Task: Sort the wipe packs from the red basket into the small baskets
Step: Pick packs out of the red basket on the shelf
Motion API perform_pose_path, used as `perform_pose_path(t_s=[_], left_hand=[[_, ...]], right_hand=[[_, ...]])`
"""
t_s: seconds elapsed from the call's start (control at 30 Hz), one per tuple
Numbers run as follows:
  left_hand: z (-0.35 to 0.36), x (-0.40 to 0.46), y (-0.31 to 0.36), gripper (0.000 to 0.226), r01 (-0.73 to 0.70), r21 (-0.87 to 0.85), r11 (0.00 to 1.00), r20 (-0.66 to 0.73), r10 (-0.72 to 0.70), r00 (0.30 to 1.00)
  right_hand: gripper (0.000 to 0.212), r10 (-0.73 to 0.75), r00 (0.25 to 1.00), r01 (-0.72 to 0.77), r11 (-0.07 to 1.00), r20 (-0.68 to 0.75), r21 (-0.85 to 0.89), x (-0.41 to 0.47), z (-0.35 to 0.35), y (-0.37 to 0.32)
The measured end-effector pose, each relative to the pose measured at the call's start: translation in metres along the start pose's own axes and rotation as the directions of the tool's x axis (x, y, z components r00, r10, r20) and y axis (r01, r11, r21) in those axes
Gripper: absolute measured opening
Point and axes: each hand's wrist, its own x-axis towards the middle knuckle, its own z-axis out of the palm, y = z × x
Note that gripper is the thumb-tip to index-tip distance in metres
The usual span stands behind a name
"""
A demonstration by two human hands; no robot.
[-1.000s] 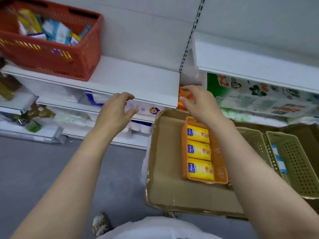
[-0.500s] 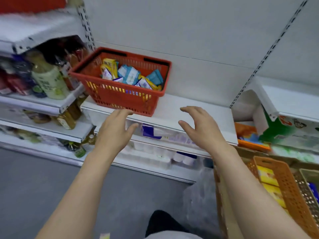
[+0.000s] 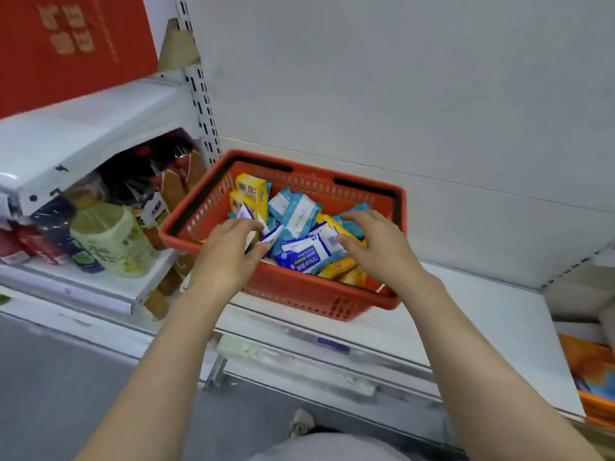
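The red basket (image 3: 299, 294) stands on a white shelf (image 3: 482, 314) and holds several wipe packs: yellow ones (image 3: 251, 193) upright at its far left, teal ones (image 3: 293, 211) in the middle, a blue and white one (image 3: 306, 254) near the front. My left hand (image 3: 229, 251) reaches over the near rim and pinches a small white and purple pack (image 3: 269, 231) between thumb and fingers. Over the right side of the pile, my right hand (image 3: 379, 251) spreads its fingers and its thumb touches the blue and white pack. The small baskets are out of view.
Bottles and a pale green jar (image 3: 109, 241) crowd the shelf to the left of the basket. A red box (image 3: 66, 44) stands on the shelf above. An orange item (image 3: 592, 371) shows under the shelf at the right edge. Grey floor lies below.
The view swung up and left from the small baskets to the red basket. Both hands moved from below the shelf edge into the basket, and the left took hold of a small pack.
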Motion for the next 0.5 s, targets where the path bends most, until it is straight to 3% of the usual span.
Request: perform_pose_path(t_s=[0.13,0.23,0.37,0.43,0.5], left_hand=[[0.008,0.044,-0.023,0.03,0.027,-0.038,0.999,0.072,-0.024,0.997],[0.017,0.069,-0.037,0.033,0.055,-0.03,0.998,0.153,-0.05,0.987],[0.03,0.107,-0.047,0.039,0.012,-0.025,1.0,0.248,-0.006,0.969],[0.037,0.12,-0.047,0.042,0.007,-0.033,0.999,0.313,0.004,0.95],[0.045,0.132,-0.046,0.046,0.021,-0.03,0.999,0.408,-0.007,0.913]], right_hand=[[0.046,0.071,0.978,-0.067,0.997,0.194,-0.03,0.06,0.033,0.005],[0.051,0.217,0.946,-0.201,0.975,0.24,-0.09,0.087,0.057,0.016],[0.04,0.449,0.835,-0.418,0.894,0.317,-0.162,0.102,0.084,0.033],[0.04,0.446,0.829,-0.38,0.892,0.338,-0.245,0.101,0.091,0.036],[0.028,0.401,0.871,-0.334,0.907,0.283,-0.257,0.101,0.092,0.038]])
